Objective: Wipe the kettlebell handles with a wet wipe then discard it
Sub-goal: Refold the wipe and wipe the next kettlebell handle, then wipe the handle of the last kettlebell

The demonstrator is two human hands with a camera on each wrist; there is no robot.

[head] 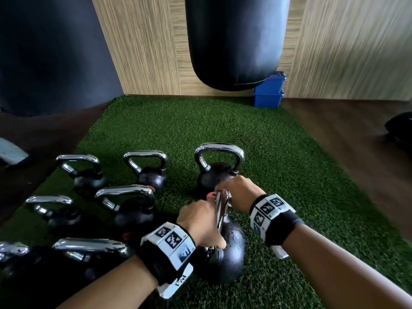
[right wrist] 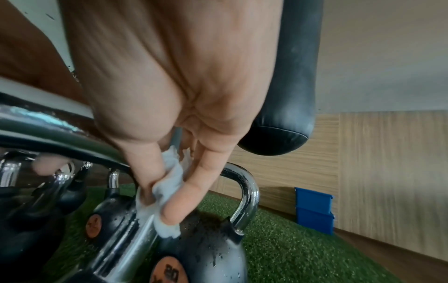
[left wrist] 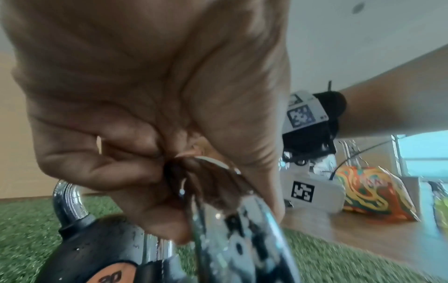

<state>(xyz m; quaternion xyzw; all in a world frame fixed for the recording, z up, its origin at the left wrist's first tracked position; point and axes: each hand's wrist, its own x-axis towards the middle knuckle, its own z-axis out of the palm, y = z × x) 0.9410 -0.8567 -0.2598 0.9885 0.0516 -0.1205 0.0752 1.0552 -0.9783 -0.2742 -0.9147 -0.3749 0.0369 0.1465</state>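
**Head view: two hands on one chrome handle, wipe at work**

Head view shows a kettlebell (head: 225, 257) tipped toward the person on the green turf (head: 278, 152), its chrome handle (head: 221, 210) caught between both hands. The left hand (head: 198, 221) has its fingers curled round the near part of the handle, steadying the tilted weight. The right hand (head: 236, 190) is closed on the far end; the right wrist view shows its thumb and a finger pinching a crumpled white wet wipe (right wrist: 164, 195) against the chrome, with the other fingers hidden.

Seven more kettlebells stand around it, the nearest upright one (head: 217, 170) just beyond the right hand. Which of their handles are already wiped I cannot tell.

Risks, as I judge them: the bell is off its base and held by the left hand alone, so a loosened or wet grip could let it roll or drop back onto the turf or against its neighbour. The wipe is bunched small, so it may miss the underside of the handle, or slip out of the pinch on slick chrome.

Writing: the orange disc (right wrist: 171, 271) on the bell beyond reads "20". A smaller orange disc on another bell is too blurred to read. Black-and-white coded squares mark both wristbands.
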